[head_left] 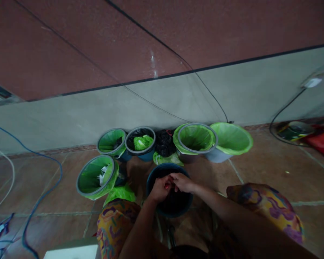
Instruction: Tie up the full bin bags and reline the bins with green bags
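Note:
A blue bin with a black liner stands on the floor between my knees. Both hands meet over its opening. My left hand is closed in a pinch, with something small and red showing at its fingers. My right hand is also pinched, its fingertips touching the left hand's. What they hold is too small to name; it may be the edge of the black bag inside the bin.
Several bins with green liners stand along the wall, plus a black bag and loose green bags. A blue cable runs across the left floor; red items lie far right.

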### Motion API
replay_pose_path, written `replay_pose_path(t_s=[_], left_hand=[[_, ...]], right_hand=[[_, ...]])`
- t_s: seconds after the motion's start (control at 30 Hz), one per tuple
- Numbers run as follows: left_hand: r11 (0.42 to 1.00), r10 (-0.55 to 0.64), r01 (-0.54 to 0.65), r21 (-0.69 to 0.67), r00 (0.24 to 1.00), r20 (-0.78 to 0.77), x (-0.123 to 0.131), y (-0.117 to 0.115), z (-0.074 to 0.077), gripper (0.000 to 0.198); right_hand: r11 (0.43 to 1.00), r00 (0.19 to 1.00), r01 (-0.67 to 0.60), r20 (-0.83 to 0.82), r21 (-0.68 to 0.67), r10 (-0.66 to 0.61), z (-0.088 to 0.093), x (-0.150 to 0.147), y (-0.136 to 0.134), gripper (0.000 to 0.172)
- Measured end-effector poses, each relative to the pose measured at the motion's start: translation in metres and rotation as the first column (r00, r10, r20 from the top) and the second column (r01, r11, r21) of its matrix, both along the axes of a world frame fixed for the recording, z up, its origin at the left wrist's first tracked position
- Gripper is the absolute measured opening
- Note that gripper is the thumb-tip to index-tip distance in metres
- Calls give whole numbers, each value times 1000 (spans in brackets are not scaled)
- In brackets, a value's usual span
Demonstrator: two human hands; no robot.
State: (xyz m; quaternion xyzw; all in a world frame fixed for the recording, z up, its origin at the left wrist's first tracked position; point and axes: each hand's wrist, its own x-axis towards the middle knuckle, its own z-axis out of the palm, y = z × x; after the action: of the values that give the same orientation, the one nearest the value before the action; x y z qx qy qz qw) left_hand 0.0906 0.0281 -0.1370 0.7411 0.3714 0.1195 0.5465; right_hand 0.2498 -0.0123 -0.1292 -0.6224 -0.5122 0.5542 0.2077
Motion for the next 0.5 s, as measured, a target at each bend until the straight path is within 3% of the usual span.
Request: replay_pose_path(t_s=[0.13, 0.3, 0.5], left_hand=[[988, 38, -32, 150, 999, -37, 1, -3, -1, 21], [956, 111, -82, 282, 990, -87, 2, -2, -2, 28], [973, 102, -94, 211, 994, -30, 3, -4, -12, 30]], right_hand=[[994, 990, 92, -101, -50, -97, -11, -3, -1, 28], [979, 984, 137, -96, -150, -152, -20, -1, -5, 19], [966, 973, 174, -120, -190, -199, -25, -2, -8, 17]])
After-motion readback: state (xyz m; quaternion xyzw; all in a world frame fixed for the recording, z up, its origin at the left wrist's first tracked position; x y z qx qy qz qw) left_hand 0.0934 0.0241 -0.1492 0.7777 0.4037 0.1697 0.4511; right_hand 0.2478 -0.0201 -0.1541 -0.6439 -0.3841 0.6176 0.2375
